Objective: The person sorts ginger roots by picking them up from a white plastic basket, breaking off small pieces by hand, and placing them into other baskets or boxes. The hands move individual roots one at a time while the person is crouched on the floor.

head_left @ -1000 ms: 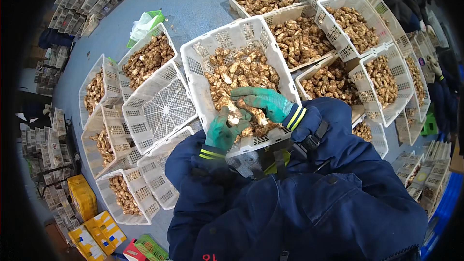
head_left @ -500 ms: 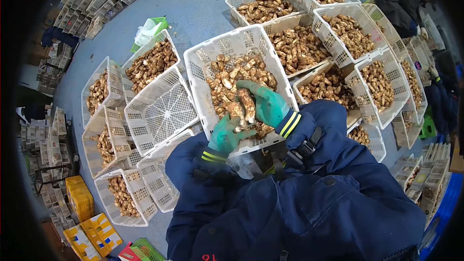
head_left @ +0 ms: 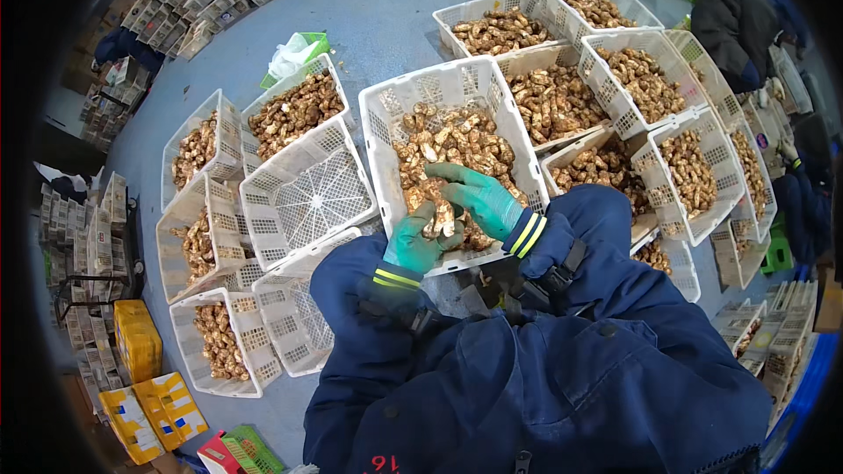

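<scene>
Holds a brown-and-white mushroom between half-curled left hand and half-curled right hand, touching both, right of the former, above the mushroom heap in 1 white crate.

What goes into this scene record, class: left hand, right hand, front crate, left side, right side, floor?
Left hand: gloved in green, holding a mushroom
Right hand: gloved in green, touching the same mushroom; grip unclear
Front crate: white, perforated, mushrooms inside, under both hands
Left side: white crates, yellow box
Right side: mushroom-filled white crates, dark-clothed person
Floor: blue
</scene>
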A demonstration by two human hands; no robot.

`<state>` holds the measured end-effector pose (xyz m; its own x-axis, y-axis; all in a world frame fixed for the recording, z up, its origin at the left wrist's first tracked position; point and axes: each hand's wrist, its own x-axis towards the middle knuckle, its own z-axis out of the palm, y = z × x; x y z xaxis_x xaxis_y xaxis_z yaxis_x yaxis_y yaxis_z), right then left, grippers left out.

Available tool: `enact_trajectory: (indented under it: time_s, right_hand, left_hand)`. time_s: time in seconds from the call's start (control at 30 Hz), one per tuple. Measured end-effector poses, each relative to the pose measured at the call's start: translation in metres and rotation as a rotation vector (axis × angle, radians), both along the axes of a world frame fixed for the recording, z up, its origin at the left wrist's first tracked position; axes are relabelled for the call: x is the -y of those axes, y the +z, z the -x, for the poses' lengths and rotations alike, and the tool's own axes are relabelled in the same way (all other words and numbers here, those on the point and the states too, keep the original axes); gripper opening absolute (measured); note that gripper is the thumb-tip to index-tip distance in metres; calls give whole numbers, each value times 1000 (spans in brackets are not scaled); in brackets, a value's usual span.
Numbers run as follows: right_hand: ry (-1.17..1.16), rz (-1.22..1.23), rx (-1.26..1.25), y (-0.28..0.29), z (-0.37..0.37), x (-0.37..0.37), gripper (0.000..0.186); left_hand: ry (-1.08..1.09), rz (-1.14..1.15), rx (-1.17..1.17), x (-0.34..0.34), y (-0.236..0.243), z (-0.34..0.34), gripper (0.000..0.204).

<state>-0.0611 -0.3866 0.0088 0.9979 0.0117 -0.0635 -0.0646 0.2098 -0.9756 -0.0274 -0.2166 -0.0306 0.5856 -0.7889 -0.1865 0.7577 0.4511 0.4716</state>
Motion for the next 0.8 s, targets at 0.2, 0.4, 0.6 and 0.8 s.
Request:
enact_trajectory:
  time_s: [0.2,0.4,0.6,0.8]
  right_hand:
    - [-194,935,462,-2,-5,-13,22]
    - [-176,757,459,5,-4,-15,28]
    - [-252,519,36,-39,10,46,29]
    - [-232,471,45,-63,12,40,26]
  left_hand:
    - [-82,-387,447,-17,-6,5,62]
    - [178,-254,111,-30,8,3,35]
    - [807,-31,9,-188,56,-85,42]
    - [706,-338,186,-276,47,-108,41]
